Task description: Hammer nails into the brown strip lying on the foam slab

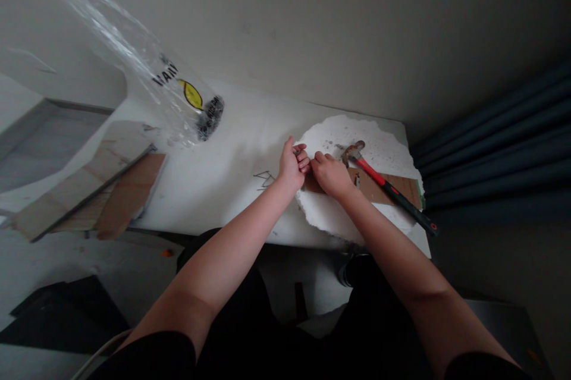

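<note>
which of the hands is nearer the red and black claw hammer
Right. The right hand is just beside the head of the hammer; the left hand is farther off, beyond the right one.

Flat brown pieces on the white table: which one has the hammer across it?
The brown strip on the ragged white sheet, by the right hand: the hammer crosses it. The other pieces lie well to the left.

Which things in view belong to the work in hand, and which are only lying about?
Likely in use:
brown flat board
red-and-black hammer
thin dark nails
ragged white sheet

Lying about:
clear yellow-printed plastic bag
brown flat panel
</note>
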Tool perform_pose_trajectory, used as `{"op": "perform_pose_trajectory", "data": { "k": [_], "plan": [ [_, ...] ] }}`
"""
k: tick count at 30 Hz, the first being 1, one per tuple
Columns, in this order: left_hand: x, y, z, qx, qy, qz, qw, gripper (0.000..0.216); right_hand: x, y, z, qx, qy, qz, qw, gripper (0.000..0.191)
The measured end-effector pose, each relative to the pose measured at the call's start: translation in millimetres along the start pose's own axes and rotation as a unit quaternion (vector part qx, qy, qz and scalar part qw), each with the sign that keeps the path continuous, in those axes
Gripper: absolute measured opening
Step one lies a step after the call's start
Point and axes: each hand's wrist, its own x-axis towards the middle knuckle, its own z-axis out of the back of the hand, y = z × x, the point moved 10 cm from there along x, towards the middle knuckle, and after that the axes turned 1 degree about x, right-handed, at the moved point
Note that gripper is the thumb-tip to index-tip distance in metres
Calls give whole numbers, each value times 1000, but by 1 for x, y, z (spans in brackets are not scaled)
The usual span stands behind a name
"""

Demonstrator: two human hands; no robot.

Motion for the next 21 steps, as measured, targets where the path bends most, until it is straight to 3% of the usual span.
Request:
{"op": "perform_pose_trajectory", "data": {
  "k": [21],
  "plan": [
    [-2,0,0,9,-3,0,1000,41,0,3,2,0,4,-6,1000,32]
  ]
}}
